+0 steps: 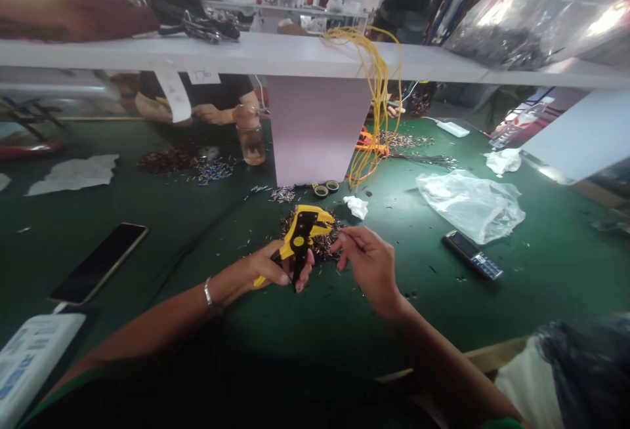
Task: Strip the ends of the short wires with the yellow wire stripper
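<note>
A green-topped table (315, 324) fills the view, crossed by a white shelf (197, 55) with a bundle of yellow wires (378, 88) draped over its edge. Beyond the shelf, a co-worker's hands (209, 114) rest on the far side of the table. On the near side, a clear plastic bag (467, 209) lies to the right, a smartphone (98, 264) to the left and a keypad phone (472, 255) just right of the hands. Both forearms reach in from the bottom of the view and angle toward each other. The left forearm (162, 324), with a metal bracelet (208, 291) at the wrist, runs low across the table to the left hand (275, 265), whose fingers curl around a yellow-and-black wire stripper (300, 242), gripping it firmly. The tool is held just above a pile of small metal terminals (319, 248). The right hand (369, 265) is raised beside it, wrist bent, thumb and forefinger pinched together near the pile; anything between them is too small to tell.
</note>
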Demonstrator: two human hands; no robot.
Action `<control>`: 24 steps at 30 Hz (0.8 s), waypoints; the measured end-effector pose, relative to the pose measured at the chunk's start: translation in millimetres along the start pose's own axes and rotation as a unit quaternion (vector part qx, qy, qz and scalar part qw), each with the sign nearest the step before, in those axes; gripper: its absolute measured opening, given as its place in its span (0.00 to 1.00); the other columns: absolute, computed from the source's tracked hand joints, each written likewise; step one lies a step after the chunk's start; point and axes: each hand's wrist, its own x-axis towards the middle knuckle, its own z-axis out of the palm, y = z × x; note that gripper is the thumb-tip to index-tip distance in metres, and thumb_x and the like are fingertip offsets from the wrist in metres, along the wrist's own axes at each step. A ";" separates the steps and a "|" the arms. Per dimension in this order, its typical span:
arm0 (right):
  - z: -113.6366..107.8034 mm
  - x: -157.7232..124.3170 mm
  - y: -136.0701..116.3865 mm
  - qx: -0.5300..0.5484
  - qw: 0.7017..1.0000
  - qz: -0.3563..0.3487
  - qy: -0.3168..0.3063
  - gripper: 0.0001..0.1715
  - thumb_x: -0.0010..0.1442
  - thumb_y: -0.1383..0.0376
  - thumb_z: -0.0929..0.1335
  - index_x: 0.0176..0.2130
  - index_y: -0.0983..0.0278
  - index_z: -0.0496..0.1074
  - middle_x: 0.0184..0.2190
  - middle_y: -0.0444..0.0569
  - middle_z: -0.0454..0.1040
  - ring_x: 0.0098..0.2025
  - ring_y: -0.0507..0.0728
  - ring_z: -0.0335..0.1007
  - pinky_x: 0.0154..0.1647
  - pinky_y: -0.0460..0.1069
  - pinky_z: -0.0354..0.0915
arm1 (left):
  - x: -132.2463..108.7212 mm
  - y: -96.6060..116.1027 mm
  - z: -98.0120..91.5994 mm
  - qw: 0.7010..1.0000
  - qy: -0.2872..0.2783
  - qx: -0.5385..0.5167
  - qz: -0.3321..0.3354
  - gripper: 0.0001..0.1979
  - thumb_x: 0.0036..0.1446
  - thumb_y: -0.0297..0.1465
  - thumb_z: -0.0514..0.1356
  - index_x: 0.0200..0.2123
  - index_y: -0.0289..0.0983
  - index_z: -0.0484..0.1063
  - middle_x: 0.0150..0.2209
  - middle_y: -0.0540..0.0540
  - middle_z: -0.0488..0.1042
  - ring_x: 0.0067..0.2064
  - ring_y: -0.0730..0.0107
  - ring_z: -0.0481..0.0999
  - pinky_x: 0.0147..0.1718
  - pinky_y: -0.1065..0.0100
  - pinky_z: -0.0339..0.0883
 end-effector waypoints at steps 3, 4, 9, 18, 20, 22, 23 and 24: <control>0.0 0.3 -1.8 0.030 0.999 0.018 0.004 0.07 0.59 0.63 0.67 0.31 0.63 0.72 0.22 0.42 0.76 0.15 0.47 0.65 0.17 0.45 0.63 | 0.1 -0.4 1.1 1.000 -0.006 -0.007 0.002 0.26 0.35 0.24 0.65 0.44 0.29 0.73 0.32 0.41 0.75 0.32 0.61 0.74 0.35 0.58 0.68; -0.2 0.4 -2.2 0.039 0.999 0.024 0.004 0.07 0.59 0.63 0.67 0.31 0.63 0.72 0.22 0.42 0.75 0.14 0.47 0.64 0.17 0.45 0.63 | 0.2 -0.3 1.4 1.000 -0.007 -0.008 0.002 0.26 0.35 0.24 0.65 0.44 0.29 0.73 0.32 0.41 0.75 0.32 0.61 0.74 0.35 0.58 0.68; -2.0 0.9 -1.0 0.071 0.997 0.044 0.000 0.07 0.58 0.63 0.68 0.31 0.64 0.72 0.21 0.42 0.75 0.14 0.46 0.62 0.16 0.45 0.61 | 0.5 1.1 1.5 1.000 -0.015 -0.014 0.003 0.26 0.35 0.24 0.64 0.44 0.29 0.73 0.32 0.41 0.75 0.32 0.60 0.74 0.34 0.58 0.68; -3.7 1.6 5.5 0.083 0.994 0.061 -0.024 0.07 0.59 0.62 0.67 0.31 0.63 0.71 0.21 0.43 0.75 0.14 0.46 0.61 0.15 0.45 0.60 | -0.8 0.9 -0.4 1.000 -0.026 -0.014 -0.009 0.24 0.36 0.26 0.65 0.43 0.31 0.74 0.31 0.41 0.75 0.31 0.61 0.74 0.33 0.58 0.69; -3.9 1.3 6.0 0.094 0.993 0.065 -0.028 0.07 0.59 0.62 0.68 0.32 0.63 0.72 0.21 0.43 0.75 0.14 0.46 0.60 0.15 0.45 0.59 | -0.5 1.2 -0.5 0.999 -0.030 -0.015 -0.011 0.24 0.37 0.26 0.66 0.42 0.31 0.74 0.31 0.41 0.75 0.31 0.61 0.74 0.33 0.58 0.69; -4.3 0.7 5.5 0.100 0.992 0.066 -0.027 0.06 0.58 0.63 0.68 0.32 0.64 0.72 0.21 0.42 0.74 0.14 0.46 0.60 0.15 0.45 0.59 | -0.3 1.4 -0.9 0.999 -0.031 -0.016 -0.009 0.24 0.37 0.26 0.66 0.43 0.30 0.74 0.31 0.41 0.75 0.31 0.61 0.74 0.33 0.58 0.69; -4.5 0.3 4.8 0.099 0.993 0.063 -0.020 0.06 0.58 0.63 0.68 0.32 0.64 0.72 0.21 0.42 0.74 0.14 0.46 0.60 0.15 0.45 0.58 | -0.4 1.4 -1.2 0.999 -0.031 -0.017 -0.009 0.24 0.37 0.26 0.66 0.43 0.30 0.74 0.31 0.41 0.75 0.31 0.61 0.74 0.34 0.58 0.69; -4.8 0.1 3.9 0.097 0.994 0.058 -0.013 0.06 0.58 0.63 0.68 0.32 0.64 0.72 0.21 0.42 0.74 0.14 0.46 0.59 0.15 0.45 0.58 | -0.5 1.5 -1.5 0.999 -0.031 -0.018 -0.008 0.24 0.37 0.26 0.66 0.43 0.30 0.75 0.31 0.41 0.75 0.32 0.61 0.74 0.34 0.58 0.69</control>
